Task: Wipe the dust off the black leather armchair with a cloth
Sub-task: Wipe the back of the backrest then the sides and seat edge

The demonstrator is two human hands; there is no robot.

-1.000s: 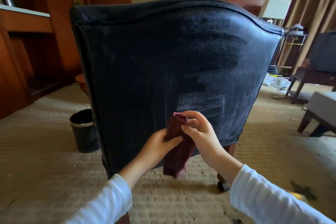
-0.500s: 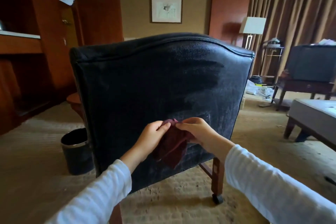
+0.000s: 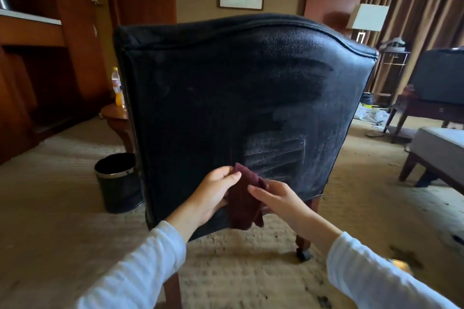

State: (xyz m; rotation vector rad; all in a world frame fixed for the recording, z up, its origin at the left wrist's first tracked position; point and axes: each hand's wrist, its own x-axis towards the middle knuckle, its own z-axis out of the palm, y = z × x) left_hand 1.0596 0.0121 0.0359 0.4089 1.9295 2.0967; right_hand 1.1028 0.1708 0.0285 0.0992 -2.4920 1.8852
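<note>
Head view, limp cloth point(image 3: 244, 206), dusty leather armchair point(image 3: 213, 98)

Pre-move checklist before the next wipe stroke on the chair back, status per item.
1. Hold on the dark maroon cloth: ok, the left hand pinches its top edge.
2. Grip of the right hand on the cloth: cannot tell, fingers lie on it, no pinch visible.
3. Cloth flat against the leather: not ok, it hangs bunched between the hands.
4. Back of the black leather armchair dust-free: not ok, grey streaked patch at lower right.
5. Stroke path: ok, the round black waste bin stands on the carpet left of the backrest, apart from the hands.
</note>
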